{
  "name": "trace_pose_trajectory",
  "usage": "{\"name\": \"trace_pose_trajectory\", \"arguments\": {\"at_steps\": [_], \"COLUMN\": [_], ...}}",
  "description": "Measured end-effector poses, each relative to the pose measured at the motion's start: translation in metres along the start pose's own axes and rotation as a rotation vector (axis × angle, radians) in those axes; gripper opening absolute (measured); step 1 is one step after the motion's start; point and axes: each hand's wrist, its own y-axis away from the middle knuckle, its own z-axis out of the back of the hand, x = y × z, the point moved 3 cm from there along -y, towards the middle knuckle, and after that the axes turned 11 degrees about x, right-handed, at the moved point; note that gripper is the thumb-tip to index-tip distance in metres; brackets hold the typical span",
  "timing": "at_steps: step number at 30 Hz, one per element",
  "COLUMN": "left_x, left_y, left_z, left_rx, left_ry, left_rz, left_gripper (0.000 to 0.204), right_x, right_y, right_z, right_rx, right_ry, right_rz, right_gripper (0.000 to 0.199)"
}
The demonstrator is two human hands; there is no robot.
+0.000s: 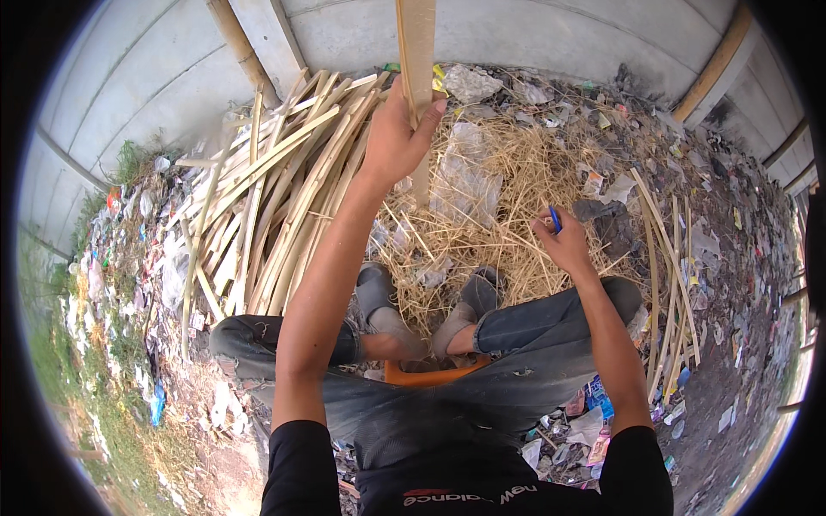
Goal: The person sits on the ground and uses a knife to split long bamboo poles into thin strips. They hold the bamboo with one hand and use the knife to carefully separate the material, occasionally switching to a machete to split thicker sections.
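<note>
Bamboo fills the scene: the person, seated on a low orange stool [430, 376], holds the left hand [397, 138] raised and wrapped around a long flat bamboo strip [418, 52], which stands nearly upright and runs out of the top of the view, its lower end dropping toward the shavings behind the hand. The thumb presses across the front of the strip and the fingers curl behind it. The right hand [564, 243] sits lower and to the right, above the right knee, closed around a small tool with a blue handle [555, 218]; only the blue tip shows above the fingers, so whether it carries a blade cannot be told. The two hands are well apart.

Under both hands lies a heap of pale straw-like shavings [508, 181], mixed with scraps of clear plastic. Both feet, in grey shoes [383, 305], rest at the near edge of this heap. To the left, a pile of split bamboo slats [275, 181] leans in a fan against a grey concrete wall [155, 77]. A thinner bundle of strips [667, 284] lies on the ground to the right, beside the right knee. Litter is scattered over the dirt all around
</note>
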Motion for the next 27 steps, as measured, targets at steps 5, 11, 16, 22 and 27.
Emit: {"name": "trace_pose_trajectory", "arguments": {"at_steps": [5,11,16,22,27], "left_x": [-0.011,-0.022,-0.029,-0.023,0.033], "left_y": [0.007,0.019,0.013,0.01,0.031], "left_z": [-0.085,-0.173,-0.21,-0.222,-0.235], "left_rx": [0.276,0.383,0.338,0.761,0.947], "left_ry": [0.122,0.113,0.175,0.403,0.479], "left_rz": [0.115,-0.082,-0.081,0.05,0.318], "left_gripper": [0.041,0.037,0.043,0.073,0.091], "right_x": [0.037,0.037,0.016,0.009,-0.007], "right_y": [0.011,0.008,0.008,0.004,0.002], "right_z": [-0.001,-0.02,-0.022,-0.002,-0.002], "right_rx": [0.057,0.118,-0.072,-0.256,-0.31], "right_ry": [-0.083,-0.234,-0.591,-0.817,-0.851], "right_rz": [0.006,-0.003,-0.02,-0.104,-0.153], "right_gripper": [0.052,0.045,0.021,0.021,0.025]}}
